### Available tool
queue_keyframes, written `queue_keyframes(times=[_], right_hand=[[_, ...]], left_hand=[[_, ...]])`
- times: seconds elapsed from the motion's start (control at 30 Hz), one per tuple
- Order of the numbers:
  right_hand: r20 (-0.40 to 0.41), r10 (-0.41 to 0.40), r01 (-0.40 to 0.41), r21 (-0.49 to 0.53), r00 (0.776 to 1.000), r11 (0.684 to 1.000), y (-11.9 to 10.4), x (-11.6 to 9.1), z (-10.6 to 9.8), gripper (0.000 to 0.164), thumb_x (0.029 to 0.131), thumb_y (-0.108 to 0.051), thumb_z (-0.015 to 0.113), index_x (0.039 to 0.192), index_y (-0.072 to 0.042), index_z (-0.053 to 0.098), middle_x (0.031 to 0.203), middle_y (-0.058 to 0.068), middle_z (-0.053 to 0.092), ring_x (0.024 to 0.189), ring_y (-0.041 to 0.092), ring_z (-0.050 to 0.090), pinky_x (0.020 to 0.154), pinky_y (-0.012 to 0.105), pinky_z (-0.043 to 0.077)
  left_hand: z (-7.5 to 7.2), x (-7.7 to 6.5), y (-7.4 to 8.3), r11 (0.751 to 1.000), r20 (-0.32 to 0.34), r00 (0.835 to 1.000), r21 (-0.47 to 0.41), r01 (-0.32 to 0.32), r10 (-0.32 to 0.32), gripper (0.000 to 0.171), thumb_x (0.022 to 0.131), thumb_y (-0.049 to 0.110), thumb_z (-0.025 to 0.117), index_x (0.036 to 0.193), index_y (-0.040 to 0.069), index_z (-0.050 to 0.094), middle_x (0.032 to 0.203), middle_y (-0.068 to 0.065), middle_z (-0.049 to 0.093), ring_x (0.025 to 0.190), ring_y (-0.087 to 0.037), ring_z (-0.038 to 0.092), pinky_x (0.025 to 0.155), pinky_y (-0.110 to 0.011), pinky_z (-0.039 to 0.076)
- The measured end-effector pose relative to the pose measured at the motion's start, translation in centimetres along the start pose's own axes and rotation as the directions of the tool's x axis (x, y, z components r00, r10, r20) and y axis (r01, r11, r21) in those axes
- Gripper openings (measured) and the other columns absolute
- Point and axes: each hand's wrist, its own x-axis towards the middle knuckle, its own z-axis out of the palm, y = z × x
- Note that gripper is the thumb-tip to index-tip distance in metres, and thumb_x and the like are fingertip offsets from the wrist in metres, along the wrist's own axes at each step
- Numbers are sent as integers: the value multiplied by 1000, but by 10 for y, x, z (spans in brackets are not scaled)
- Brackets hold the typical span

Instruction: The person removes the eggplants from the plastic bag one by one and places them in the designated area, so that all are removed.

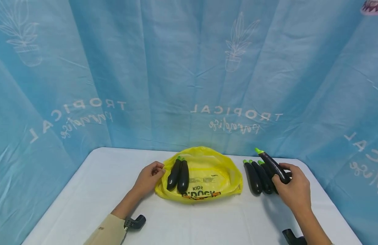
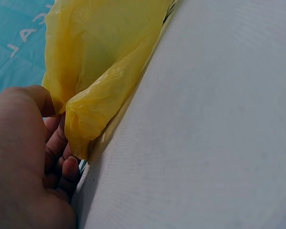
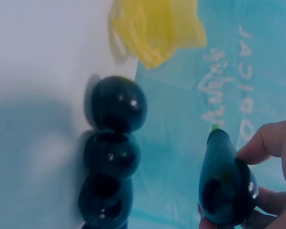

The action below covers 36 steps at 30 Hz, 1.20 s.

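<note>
A yellow plastic bag lies with its mouth spread wide on the white table, KIDS and more dark lettering on its front. Two dark eggplants with green stems rest side by side in its left part. My left hand pinches the left rim of the bag; its crumpled edge fills the left wrist view. In my right hand, an eggplant is held by its thick end, stem pointing up and left. It is raised above a row of several eggplants on the table; the held one partly covers that row.
The white table has its far edge against a blue curtain printed with plants and lettering. Dark wrist devices are worn on both arms. Between the bag and the eggplant row is a narrow gap.
</note>
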Motion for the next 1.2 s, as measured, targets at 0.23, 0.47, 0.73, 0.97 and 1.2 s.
queue_keyframes(times=[0.23, 0.47, 0.73, 0.97, 1.2], right_hand=[[19, 38, -37, -13, 999, 999, 24, 8, 0, 47, 95, -12, 69, 140, -2, 62, 127, 25, 64, 102, 38, 61, 58, 30, 46], [32, 85, -84, -26, 996, 996, 49, 15, 0, 48, 97, -12, 68, 143, -1, 61, 128, 28, 64, 102, 41, 61, 61, 34, 46], [27, 140, -140, -32, 990, 990, 71, 22, -2, 49, 99, -13, 65, 147, -1, 58, 123, 30, 63, 87, 37, 61, 53, 32, 44], [30, 172, -170, -60, 985, 984, 82, 27, -2, 49, 100, -11, 62, 148, 1, 57, 135, 33, 58, 99, 42, 56, 62, 38, 43], [66, 261, -255, -83, 963, 963, 95, 31, 0, 52, 102, -12, 59, 152, 2, 52, 145, 35, 52, 112, 46, 51, 75, 51, 47]], left_hand=[[0, 0, 2, 1000, 11, 1000, -21, 0, 0, 16, 103, 19, 67, 116, 10, 69, 96, -2, 67, 85, -18, 57, 79, -28, 48], [-1, -1, 2, 1000, 9, 1000, -12, 5, -5, 16, 102, 17, 67, 116, 10, 70, 95, -2, 67, 85, -18, 57, 79, -28, 48], [-1, -1, 3, 1000, 5, 1000, -12, 7, -7, 16, 102, 18, 67, 116, 10, 70, 96, -3, 67, 85, -19, 57, 78, -28, 48], [-2, -1, 2, 1000, 3, 1000, -7, 3, -3, 16, 102, 18, 68, 116, 10, 70, 96, -3, 67, 85, -19, 57, 78, -28, 48], [0, -1, 2, 1000, 2, 1000, -10, 13, -13, 17, 102, 18, 67, 116, 9, 69, 96, -3, 67, 85, -19, 57, 78, -28, 48]])
